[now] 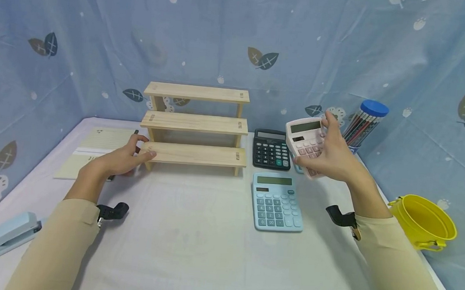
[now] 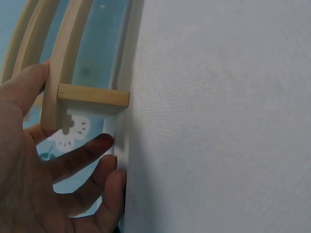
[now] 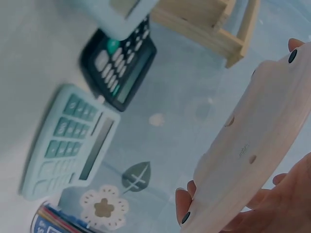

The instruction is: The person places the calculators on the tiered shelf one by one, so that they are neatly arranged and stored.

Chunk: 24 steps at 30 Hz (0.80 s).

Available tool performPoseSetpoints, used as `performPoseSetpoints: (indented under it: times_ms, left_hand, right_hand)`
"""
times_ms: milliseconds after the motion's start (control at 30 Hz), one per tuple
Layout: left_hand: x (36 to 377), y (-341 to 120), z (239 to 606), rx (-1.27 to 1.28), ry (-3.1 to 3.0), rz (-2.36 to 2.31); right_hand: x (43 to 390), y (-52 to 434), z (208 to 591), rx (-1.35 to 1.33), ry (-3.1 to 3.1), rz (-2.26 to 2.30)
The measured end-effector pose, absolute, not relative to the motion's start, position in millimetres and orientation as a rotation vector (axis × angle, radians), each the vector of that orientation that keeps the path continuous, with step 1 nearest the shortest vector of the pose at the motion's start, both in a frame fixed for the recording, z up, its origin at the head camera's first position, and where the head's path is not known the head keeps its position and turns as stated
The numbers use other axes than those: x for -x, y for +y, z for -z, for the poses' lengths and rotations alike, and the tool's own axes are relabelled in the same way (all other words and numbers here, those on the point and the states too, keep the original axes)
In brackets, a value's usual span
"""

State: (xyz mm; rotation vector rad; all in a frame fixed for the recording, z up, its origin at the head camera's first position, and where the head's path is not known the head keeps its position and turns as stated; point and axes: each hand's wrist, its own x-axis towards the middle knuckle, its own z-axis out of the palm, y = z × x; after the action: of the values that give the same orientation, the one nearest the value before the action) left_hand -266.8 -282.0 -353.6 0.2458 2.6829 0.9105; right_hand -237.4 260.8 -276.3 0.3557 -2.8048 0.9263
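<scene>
My right hand (image 1: 336,155) holds a pale pink calculator (image 1: 305,138) tilted above the table, thumb at its lower edge and fingers at its upper right. The right wrist view shows the plain back of this pink calculator (image 3: 252,145). At the left, my left hand (image 1: 123,157) grips the left end of a three-step wooden shelf (image 1: 196,154) at its lowest step. Seen from the left wrist, the thumb lies on that step (image 2: 60,63) and the other fingers spread beside its end. A black calculator (image 1: 271,153) and a light blue calculator (image 1: 278,204) lie right of the shelf.
Another light blue calculator (image 3: 73,141) sits mostly hidden behind the pink one in the head view. A blue-lidded tub of pencils (image 1: 363,125) and a yellow bucket (image 1: 421,223) stand at the right. Leftward are an open notebook (image 1: 94,148) and a light blue stapler (image 1: 6,238).
</scene>
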Motion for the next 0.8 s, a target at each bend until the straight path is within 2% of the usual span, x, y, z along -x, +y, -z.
performPoseSetpoints:
  times_ms: [800]
  left_hand:
    - [263, -281, 356, -0.209, 2.685, -0.938]
  right_hand:
    - [268, 203, 265, -0.455, -2.681, -1.112]
